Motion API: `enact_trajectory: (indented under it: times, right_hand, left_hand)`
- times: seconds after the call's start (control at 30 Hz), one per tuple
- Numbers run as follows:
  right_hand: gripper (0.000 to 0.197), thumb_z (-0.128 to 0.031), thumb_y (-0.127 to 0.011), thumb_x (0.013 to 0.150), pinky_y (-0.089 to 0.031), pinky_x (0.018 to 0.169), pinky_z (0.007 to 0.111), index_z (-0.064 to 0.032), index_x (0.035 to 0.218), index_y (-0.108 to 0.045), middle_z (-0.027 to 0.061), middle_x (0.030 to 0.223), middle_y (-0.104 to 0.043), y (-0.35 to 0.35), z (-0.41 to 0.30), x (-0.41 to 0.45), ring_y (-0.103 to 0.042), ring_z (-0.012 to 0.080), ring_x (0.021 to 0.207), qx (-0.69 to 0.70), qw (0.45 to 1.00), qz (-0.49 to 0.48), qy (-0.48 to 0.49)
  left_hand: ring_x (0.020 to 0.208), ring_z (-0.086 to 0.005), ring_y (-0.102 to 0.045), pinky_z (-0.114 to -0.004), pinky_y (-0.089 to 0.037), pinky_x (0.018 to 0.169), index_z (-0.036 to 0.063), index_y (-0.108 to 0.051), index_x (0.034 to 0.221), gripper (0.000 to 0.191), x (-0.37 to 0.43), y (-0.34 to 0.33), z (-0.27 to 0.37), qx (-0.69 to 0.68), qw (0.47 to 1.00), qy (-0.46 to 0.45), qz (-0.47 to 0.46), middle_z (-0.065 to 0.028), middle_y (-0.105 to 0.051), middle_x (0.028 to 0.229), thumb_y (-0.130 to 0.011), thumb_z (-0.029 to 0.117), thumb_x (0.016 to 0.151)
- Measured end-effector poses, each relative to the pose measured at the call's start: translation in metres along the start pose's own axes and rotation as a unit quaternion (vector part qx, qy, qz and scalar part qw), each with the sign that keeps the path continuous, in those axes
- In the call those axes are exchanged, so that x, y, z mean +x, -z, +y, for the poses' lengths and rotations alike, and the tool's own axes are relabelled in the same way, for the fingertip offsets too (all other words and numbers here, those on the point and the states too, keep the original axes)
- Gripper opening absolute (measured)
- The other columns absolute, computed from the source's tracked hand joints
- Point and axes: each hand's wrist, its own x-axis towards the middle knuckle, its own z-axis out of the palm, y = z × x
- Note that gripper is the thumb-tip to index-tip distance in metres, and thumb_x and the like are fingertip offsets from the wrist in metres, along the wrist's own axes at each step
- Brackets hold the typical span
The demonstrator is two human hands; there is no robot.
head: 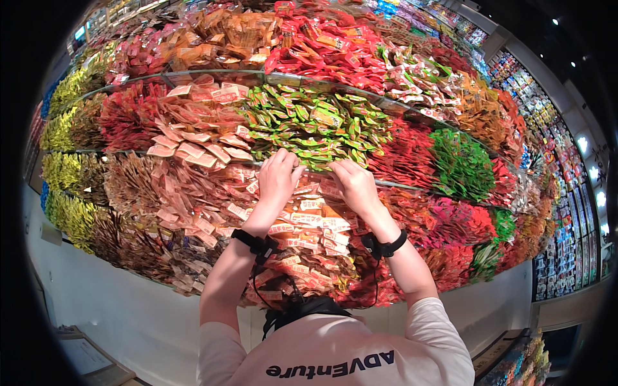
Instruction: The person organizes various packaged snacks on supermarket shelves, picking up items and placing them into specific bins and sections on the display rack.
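Note:
My left hand (pixel 278 177) reaches to the front edge of a section of green snack packets (pixel 316 116), its fingers bent over the nearest ones. My right hand (pixel 356 184) is at the same front row, a little to the right, with bent fingertips touching the packets. Whether either hand grips a packet is hidden by the fingers. Under my forearms lie red-and-white packets (pixel 309 223) with printed labels. Pale pink-labelled packets (pixel 205 149) lie left of the green ones, and dark red packets (pixel 403 152) stand to their right.
Clear dividers (pixel 405 185) split the tiered display into rows. Bright green packets (pixel 461 164) fill a section at right, yellow packets (pixel 72 217) the far left. Red packets (pixel 328 48) are heaped behind. Stocked wall shelves (pixel 569 207) rise at right. A white counter front (pixel 120 289) runs below.

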Motion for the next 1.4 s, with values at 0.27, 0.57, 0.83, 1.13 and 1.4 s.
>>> enact_trajectory:
  times: [0.27, 0.57, 0.83, 1.13, 1.4]
  right_hand:
    - [0.029, -0.003, -0.066, 0.077, -0.057, 0.072, 0.041, -0.0025, 0.106, -0.068, 0.0104, 0.092, -0.069, -0.014, -0.004, 0.007, -0.069, 0.0305, 0.088, -0.018, 0.999, -0.030, -0.007]
    - [0.025, -0.003, -0.071, 0.079, -0.058, 0.068, 0.042, -0.0034, 0.104, -0.069, 0.0116, 0.092, -0.071, -0.014, -0.003, 0.007, -0.070, 0.0322, 0.081, -0.030, 1.000, -0.001, -0.007]
    - [0.018, -0.003, -0.069, 0.079, -0.054, 0.066, 0.046, -0.0022, 0.097, -0.069, 0.0146, 0.083, -0.067, -0.016, 0.006, 0.013, -0.067, 0.0372, 0.078, 0.030, 0.997, -0.040, -0.062]
    - [0.012, -0.006, -0.071, 0.082, -0.054, 0.066, 0.048, -0.0033, 0.093, -0.070, 0.0166, 0.081, -0.067, -0.023, 0.022, 0.019, -0.067, 0.0393, 0.076, 0.023, 0.996, -0.060, -0.067]
    - [0.004, -0.005, -0.067, 0.073, -0.056, 0.063, 0.049, -0.0024, 0.076, -0.067, 0.0189, 0.072, -0.067, -0.021, 0.020, 0.023, -0.069, 0.0402, 0.070, 0.001, 0.994, -0.109, -0.020]
  left_hand:
    - [0.086, -0.0332, -0.061, -0.044, -0.050, 0.075, 0.0046, -0.063, 0.088, 0.020, -0.001, -0.003, -0.002, -0.040, 0.999, 0.003, 0.003, -0.0098, -0.059, 0.090, -0.080, 0.014, 0.082]
    - [0.089, -0.0310, -0.061, -0.042, -0.052, 0.077, 0.0066, -0.074, 0.101, 0.017, 0.002, -0.004, -0.003, -0.098, 0.994, -0.006, -0.043, -0.0111, -0.057, 0.096, -0.075, 0.008, 0.083]
    - [0.094, -0.0302, -0.060, -0.042, -0.051, 0.081, 0.0071, -0.073, 0.091, 0.010, 0.001, -0.014, 0.002, -0.088, 0.995, 0.035, -0.025, -0.0106, -0.056, 0.098, -0.076, 0.009, 0.082]
    - [0.092, -0.0317, -0.061, -0.043, -0.051, 0.081, 0.0055, -0.072, 0.096, 0.010, 0.002, -0.018, 0.007, -0.084, 0.996, 0.028, -0.009, -0.0121, -0.056, 0.097, -0.072, 0.008, 0.086]
    - [0.085, -0.0321, -0.062, -0.042, -0.051, 0.077, 0.0042, -0.072, 0.096, 0.009, 0.003, -0.018, 0.013, -0.081, 0.996, 0.038, 0.003, -0.0125, -0.057, 0.095, -0.072, 0.006, 0.087]
